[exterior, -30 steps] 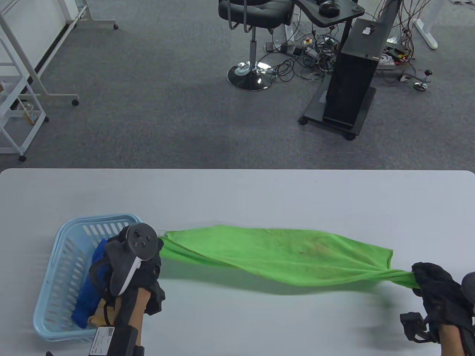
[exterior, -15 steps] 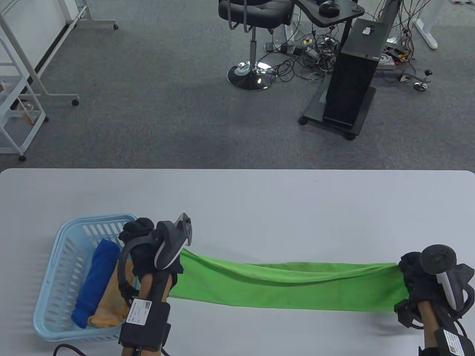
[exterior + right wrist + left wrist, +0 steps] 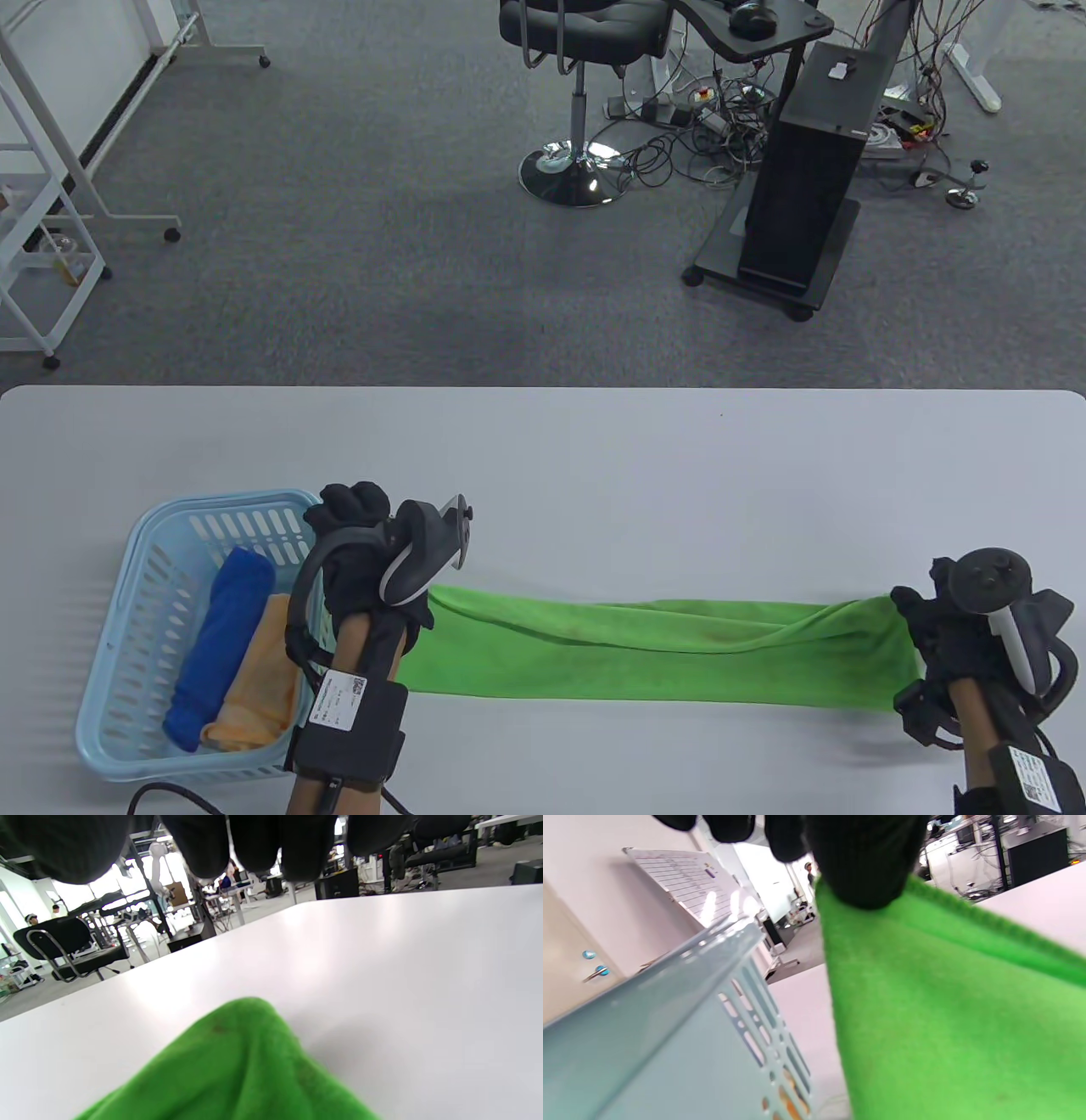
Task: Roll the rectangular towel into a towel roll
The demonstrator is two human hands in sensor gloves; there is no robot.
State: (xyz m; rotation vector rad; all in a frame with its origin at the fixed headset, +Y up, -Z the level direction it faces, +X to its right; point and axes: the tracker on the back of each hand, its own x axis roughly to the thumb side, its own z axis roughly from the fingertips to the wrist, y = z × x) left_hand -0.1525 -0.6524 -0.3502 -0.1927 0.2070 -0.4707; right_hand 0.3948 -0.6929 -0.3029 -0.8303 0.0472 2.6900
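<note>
A green towel (image 3: pixel 662 654) lies as a long, lengthwise-folded strip across the near part of the white table (image 3: pixel 543 458). My left hand (image 3: pixel 365 552) is at its left end, beside the basket. In the left wrist view a gloved fingertip (image 3: pixel 861 874) pinches the towel (image 3: pixel 946 1018) by its edge. My right hand (image 3: pixel 942 632) grips the right end, which rises slightly off the table. The right wrist view shows curled fingers (image 3: pixel 254 840) above a hump of towel (image 3: pixel 237 1069); the grip itself is hidden.
A light blue plastic basket (image 3: pixel 106 679) stands at the near left, right beside my left hand. It holds a rolled blue towel (image 3: pixel 221 645) and an orange one (image 3: pixel 254 679). Beyond the table's far edge are carpet, an office chair (image 3: pixel 577 34) and a black cabinet (image 3: pixel 806 187).
The towel was stretched in the air between both hands; now it is down on the table as a flat strip. The left hand moved right and turned, and the right hand turned over.
</note>
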